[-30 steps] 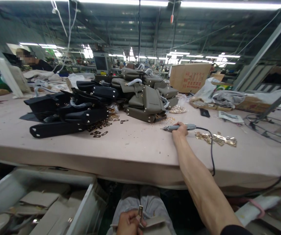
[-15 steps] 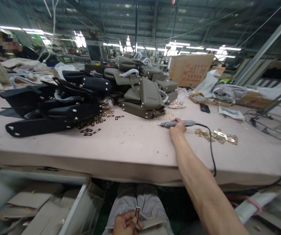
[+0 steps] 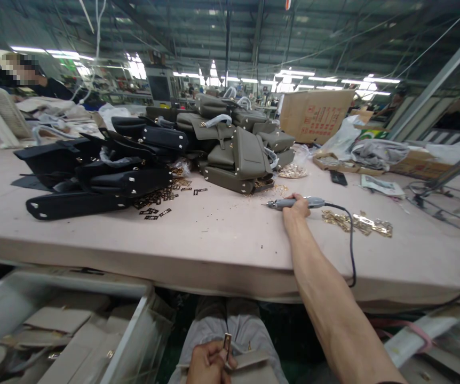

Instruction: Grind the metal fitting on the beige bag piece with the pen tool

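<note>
**Screwdriver (image 3: 277,204) and metal plate (image 3: 227,344), one to each hand**

Head view. Right hand (image 3: 298,207), right of centre: my fingers closed around the grey screwdriver, its tip pointing left, low over the table (image 3: 222,248). One dark cord (image 3: 351,234), running from its rear end and down over the table edge.

Left hand (image 3: 206,364), bottom centre: my fingers pinching one narrow metal plate, upright, just beside a beige bag (image 3: 256,368) on my lap.

Gold plates (image 3: 362,224), one loose heap, right of the screwdriver. Black bags (image 3: 80,205), piled, left of the frame; dark plates (image 3: 158,201) scattered beside them. Olive bags (image 3: 250,154), stacked, upper centre. White crate (image 3: 132,336), lower left, holding beige pieces (image 3: 60,320).
</note>
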A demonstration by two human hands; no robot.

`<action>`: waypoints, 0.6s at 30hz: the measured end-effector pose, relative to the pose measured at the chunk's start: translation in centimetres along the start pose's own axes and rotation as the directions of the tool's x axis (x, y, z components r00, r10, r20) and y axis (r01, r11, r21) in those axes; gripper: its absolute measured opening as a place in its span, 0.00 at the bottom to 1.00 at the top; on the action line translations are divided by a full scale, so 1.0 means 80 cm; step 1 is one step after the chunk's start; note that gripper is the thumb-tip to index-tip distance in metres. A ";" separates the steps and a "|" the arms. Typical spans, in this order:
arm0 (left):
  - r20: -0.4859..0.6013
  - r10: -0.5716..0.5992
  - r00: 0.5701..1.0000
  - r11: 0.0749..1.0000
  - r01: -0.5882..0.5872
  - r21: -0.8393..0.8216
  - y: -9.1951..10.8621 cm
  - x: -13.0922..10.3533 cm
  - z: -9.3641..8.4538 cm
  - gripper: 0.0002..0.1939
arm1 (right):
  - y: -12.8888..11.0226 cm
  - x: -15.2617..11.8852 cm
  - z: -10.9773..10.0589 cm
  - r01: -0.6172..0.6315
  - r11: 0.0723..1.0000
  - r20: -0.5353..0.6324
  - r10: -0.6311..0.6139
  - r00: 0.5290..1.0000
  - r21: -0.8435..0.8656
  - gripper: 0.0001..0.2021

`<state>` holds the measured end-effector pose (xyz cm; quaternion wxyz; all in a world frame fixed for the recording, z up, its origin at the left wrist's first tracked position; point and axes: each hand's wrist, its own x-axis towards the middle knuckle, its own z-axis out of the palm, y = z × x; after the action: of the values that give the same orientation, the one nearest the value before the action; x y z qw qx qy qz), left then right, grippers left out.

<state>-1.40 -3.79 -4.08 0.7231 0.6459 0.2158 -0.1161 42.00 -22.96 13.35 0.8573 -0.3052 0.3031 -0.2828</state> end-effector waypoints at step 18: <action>0.019 -0.029 0.999 0.999 0.028 0.036 0.004 -0.003 0.000 0.27 | 0.000 0.006 -0.001 0.025 0.999 0.002 -0.025 1.000 -0.023 0.15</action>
<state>-1.45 -3.79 -3.70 0.7118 0.6543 0.2157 -0.1366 42.26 -23.29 13.12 0.8503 -0.3190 0.3019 -0.2900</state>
